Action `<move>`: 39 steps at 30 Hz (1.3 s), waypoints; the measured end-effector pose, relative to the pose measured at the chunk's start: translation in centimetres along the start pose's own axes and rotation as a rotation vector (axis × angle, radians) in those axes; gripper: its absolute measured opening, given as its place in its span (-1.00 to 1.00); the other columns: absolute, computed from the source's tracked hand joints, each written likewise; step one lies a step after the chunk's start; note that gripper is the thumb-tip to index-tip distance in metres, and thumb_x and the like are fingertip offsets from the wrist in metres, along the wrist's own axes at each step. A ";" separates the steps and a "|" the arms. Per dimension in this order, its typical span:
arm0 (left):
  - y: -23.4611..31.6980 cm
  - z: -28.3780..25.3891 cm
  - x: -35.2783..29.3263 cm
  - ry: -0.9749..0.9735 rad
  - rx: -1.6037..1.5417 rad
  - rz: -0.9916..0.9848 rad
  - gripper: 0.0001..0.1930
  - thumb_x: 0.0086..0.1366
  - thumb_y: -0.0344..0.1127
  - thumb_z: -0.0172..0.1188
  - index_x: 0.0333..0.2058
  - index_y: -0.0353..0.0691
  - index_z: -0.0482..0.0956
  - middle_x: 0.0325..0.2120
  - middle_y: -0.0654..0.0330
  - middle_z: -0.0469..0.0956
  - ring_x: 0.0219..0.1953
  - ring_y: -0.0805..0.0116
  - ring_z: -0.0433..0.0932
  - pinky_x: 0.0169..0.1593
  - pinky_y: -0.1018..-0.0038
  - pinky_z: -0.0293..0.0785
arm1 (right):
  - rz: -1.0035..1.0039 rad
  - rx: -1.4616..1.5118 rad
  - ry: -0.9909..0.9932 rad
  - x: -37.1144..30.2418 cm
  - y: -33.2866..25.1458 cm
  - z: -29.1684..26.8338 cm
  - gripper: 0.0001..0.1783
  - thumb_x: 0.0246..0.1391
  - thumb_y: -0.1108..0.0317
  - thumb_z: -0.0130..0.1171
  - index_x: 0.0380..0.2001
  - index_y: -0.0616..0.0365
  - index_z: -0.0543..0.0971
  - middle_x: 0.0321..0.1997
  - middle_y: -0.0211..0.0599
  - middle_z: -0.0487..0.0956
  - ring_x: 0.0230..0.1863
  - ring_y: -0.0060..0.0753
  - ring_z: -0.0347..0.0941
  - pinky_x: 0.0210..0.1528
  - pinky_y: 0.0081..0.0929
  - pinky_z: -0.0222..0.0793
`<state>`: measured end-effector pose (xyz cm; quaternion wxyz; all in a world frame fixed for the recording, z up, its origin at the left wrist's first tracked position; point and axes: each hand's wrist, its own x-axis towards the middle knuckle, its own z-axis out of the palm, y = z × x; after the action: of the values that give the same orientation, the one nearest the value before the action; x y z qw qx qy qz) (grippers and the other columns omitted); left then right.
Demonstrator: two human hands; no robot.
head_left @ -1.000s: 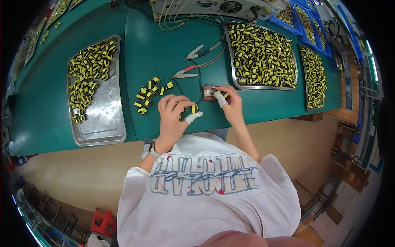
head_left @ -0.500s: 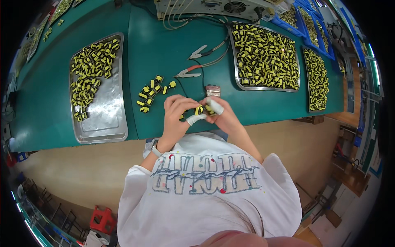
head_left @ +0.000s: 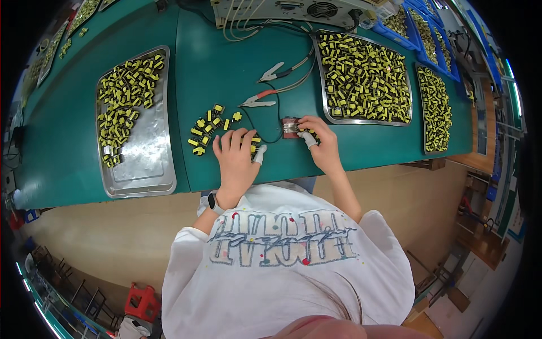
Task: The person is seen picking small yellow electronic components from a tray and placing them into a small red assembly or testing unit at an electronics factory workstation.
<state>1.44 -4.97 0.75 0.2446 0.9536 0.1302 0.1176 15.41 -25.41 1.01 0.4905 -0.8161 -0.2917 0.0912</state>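
Observation:
My right hand, a white cot on its thumb, grips a small yellow-and-black transformer at the right side of a copper-coloured contact block. Fingers partly hide that transformer. My left hand is palm down on the green table, fingers spread and its white-covered thumb apart. Several transformers lie between its index finger and thumb, partly covered. Beyond its fingertips a loose group of the same transformers rests on the table.
A metal tray partly filled with transformers stands at left. A fuller tray is at right, with another tray of them beyond it. Clip leads run from a bench instrument at the back. Blue bins stand far right.
My hands have parted. The right one has moved right and forward to the contact block with a transformer; the left has shifted slightly left and spread its fingers by the loose transformers.

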 end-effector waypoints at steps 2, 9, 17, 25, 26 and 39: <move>0.0 0.1 0.1 0.012 0.005 -0.002 -0.54 0.14 -0.30 0.40 0.06 -0.07 0.59 0.01 0.22 0.48 0.16 0.10 0.37 0.33 -0.08 0.08 | -0.029 -0.049 -0.009 -0.1 -0.4 0.0 -0.61 -0.07 0.77 0.15 -0.14 0.22 0.63 0.03 -0.17 0.64 0.07 -0.06 0.59 0.10 -0.33 0.49; 0.1 0.0 0.2 0.046 -0.027 -0.020 -0.57 0.07 -0.39 0.35 -0.02 -0.05 0.63 -0.05 0.26 0.53 0.14 0.13 0.40 0.35 -0.04 0.07 | -0.055 -0.153 0.027 -0.5 -1.2 0.9 -0.60 -0.01 0.75 0.16 -0.10 0.17 0.66 -0.01 -0.23 0.61 0.00 -0.15 0.58 -0.03 -0.37 0.51; 0.7 -0.1 0.6 0.159 -0.137 -0.002 -0.67 0.13 -0.35 0.37 -0.09 -0.12 0.63 -0.17 0.24 0.59 0.05 0.13 0.46 0.33 0.04 0.12 | 0.603 0.937 0.037 -0.6 -0.1 0.6 -0.72 0.18 0.64 0.22 -0.03 0.28 0.67 -0.07 -0.31 0.59 -0.07 -0.37 0.56 -0.10 -0.46 0.51; 0.7 -1.0 0.7 0.157 -0.338 0.029 -0.73 0.20 -0.35 0.37 -0.10 -0.15 0.66 -0.24 0.19 0.60 -0.04 0.10 0.49 0.12 0.22 0.36 | -0.012 0.035 0.005 -0.2 0.4 0.4 -0.63 0.01 0.74 0.17 -0.12 0.19 0.70 0.03 -0.22 0.60 0.03 -0.20 0.59 0.01 -0.37 0.52; 0.7 -1.0 0.7 0.159 -0.363 0.022 -0.72 0.21 -0.34 0.39 -0.09 -0.15 0.66 -0.25 0.18 0.61 -0.07 0.10 0.49 0.06 0.25 0.40 | -0.014 0.036 0.003 -0.1 0.2 0.4 -0.63 0.01 0.74 0.17 -0.12 0.19 0.70 0.03 -0.22 0.60 0.03 -0.20 0.59 0.01 -0.37 0.52; 1.2 -1.2 1.3 0.216 -0.548 0.161 -0.57 0.02 -0.15 0.56 -0.17 -0.19 0.67 -0.30 0.19 0.59 -0.19 0.14 0.53 -0.13 0.29 0.47 | 0.624 1.180 -0.204 -1.0 -1.2 2.4 -0.58 0.49 0.01 0.00 0.09 0.12 0.56 -0.25 -0.30 0.54 -0.53 -0.53 0.38 -0.53 -0.62 0.20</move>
<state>2.56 -5.06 2.58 0.4676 0.8412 0.0431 0.2680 13.07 -23.76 0.73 0.7748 -0.4448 0.0115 0.4491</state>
